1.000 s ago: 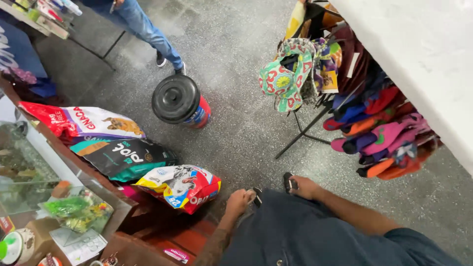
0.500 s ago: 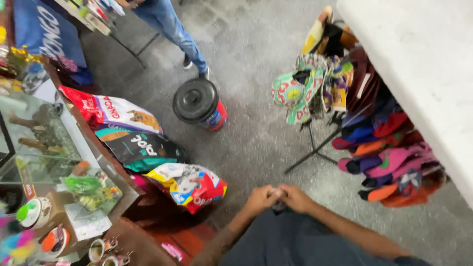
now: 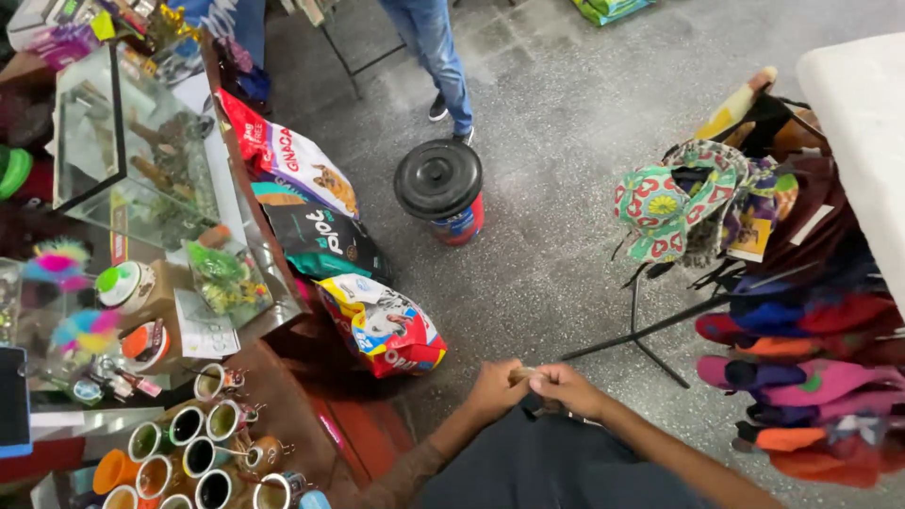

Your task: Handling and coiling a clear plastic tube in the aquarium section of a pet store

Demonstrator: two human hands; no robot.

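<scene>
My left hand (image 3: 497, 387) and my right hand (image 3: 568, 388) meet in front of my body, low in the head view, above my dark trousers. Their fingertips pinch a small pale item (image 3: 524, 374) between them; it is too small to identify. Just left of my hands a colourful pet food bag (image 3: 382, 325) leans against the wooden counter (image 3: 283, 396). Both forearms come in from the bottom edge.
More pet food bags (image 3: 302, 188) lean along the counter. A glass tank (image 3: 132, 141) and several small cups (image 3: 189, 452) sit on it. A black-lidded bucket (image 3: 440, 188) stands on the grey floor near a person's legs (image 3: 438, 57). A rack of hats (image 3: 754, 283) is on the right.
My hands came together from apart and now pinch a small item. The view has tilted left and up, showing more of the counter, the tank and the cups.
</scene>
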